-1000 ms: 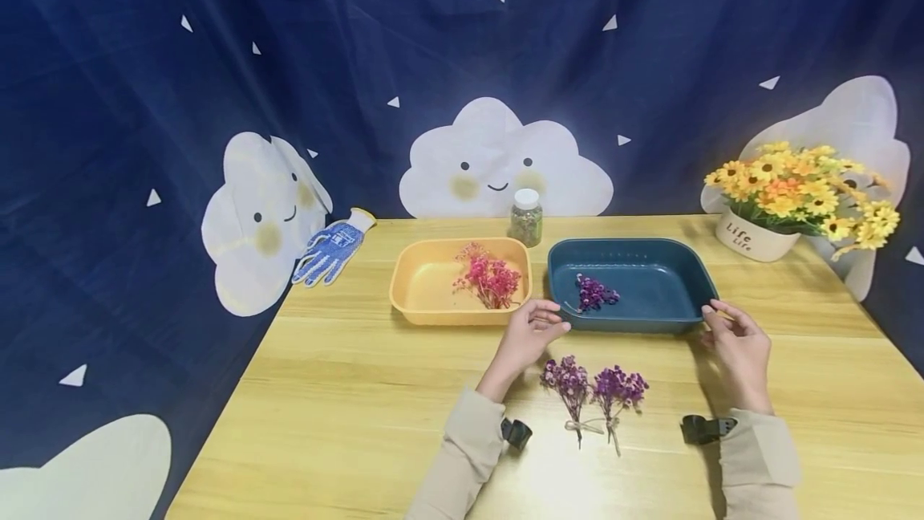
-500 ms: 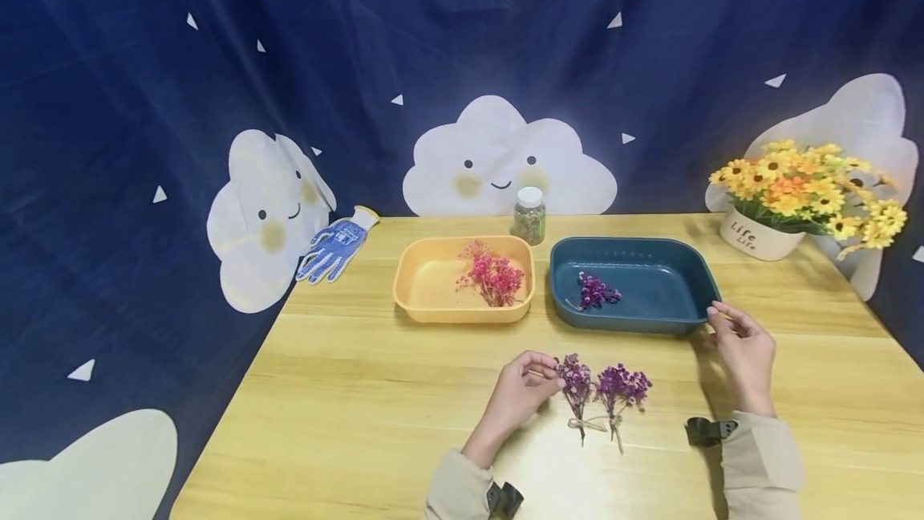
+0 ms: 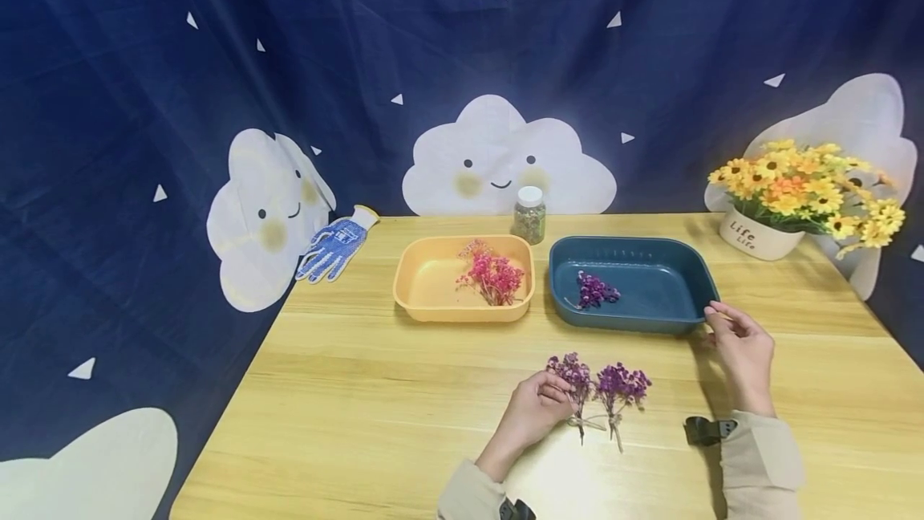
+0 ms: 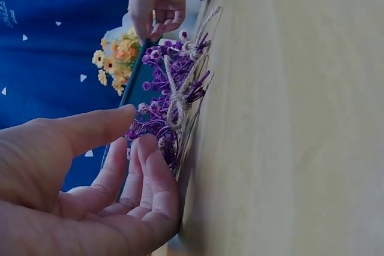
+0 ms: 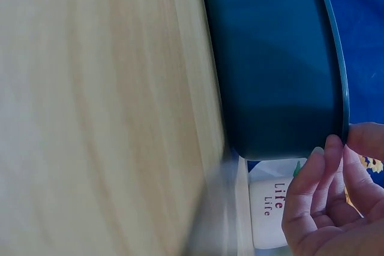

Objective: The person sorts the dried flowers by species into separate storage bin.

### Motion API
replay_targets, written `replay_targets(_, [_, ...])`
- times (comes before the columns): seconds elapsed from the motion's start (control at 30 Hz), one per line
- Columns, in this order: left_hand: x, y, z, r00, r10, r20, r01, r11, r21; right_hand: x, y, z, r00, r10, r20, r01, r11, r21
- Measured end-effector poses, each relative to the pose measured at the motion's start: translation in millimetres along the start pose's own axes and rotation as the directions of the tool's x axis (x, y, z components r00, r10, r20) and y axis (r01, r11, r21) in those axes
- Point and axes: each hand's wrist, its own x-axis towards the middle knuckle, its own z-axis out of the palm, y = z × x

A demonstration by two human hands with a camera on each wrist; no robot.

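Observation:
My left hand (image 3: 537, 410) is at the left of two small purple dried-flower bunches, the left bunch (image 3: 573, 375) and the right bunch (image 3: 622, 385), both tied with twine and lying on the table. In the left wrist view, a gap shows between the thumb and the bent fingers (image 4: 157, 172), with the bunches just beyond; whether they touch is unclear. My right hand (image 3: 743, 351) pinches the rim of a dark blue tray (image 3: 671, 283) at its near right corner. Inside that tray, at the left, lies another purple bunch (image 3: 595, 290).
Left of the blue tray stands a yellow tray (image 3: 426, 275) with pink dried flowers (image 3: 492, 275). Behind them is a white-lidded jar (image 3: 530, 219). A blue work glove (image 3: 335, 247) lies at the back left, and a white pot (image 3: 759, 235) of yellow flowers stands at the back right.
My left hand has left the blue tray's near left corner and come down toward me to the left purple bunch. My right hand stays at the tray's right corner.

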Motion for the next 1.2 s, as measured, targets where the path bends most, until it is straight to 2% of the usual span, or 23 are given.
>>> replay_targets(0.4, [0.5,1.8,9.1,1.000,0.005,-0.027,0.000,0.989,0.151,0.8,-1.5,3.0,0.999,0.036,-0.012,-0.036,0.999,0.030])
replay_targets(0.67, [1.4,8.5,15.9,0.996,-0.037,-0.085,0.058,0.961,0.269,2.3,-1.1,2.2,0.999,0.036,-0.011,-0.036,0.999,0.036])
replay_targets(0.73, [1.3,9.9,17.2,0.995,-0.030,-0.099,0.058,0.957,0.286,2.6,-1.1,2.0,0.999,0.038,-0.012,-0.037,0.999,0.032])
replay_targets(0.93, [-0.7,13.3,17.9,0.992,-0.006,-0.126,0.045,0.950,0.310,2.4,-1.6,2.5,0.999,0.040,-0.016,-0.040,0.999,0.024])
replay_targets(1.2, [-1.0,11.2,14.4,0.991,-0.013,-0.130,0.050,0.957,0.287,0.3,-1.9,1.8,0.999,0.039,-0.003,-0.039,0.998,0.049])
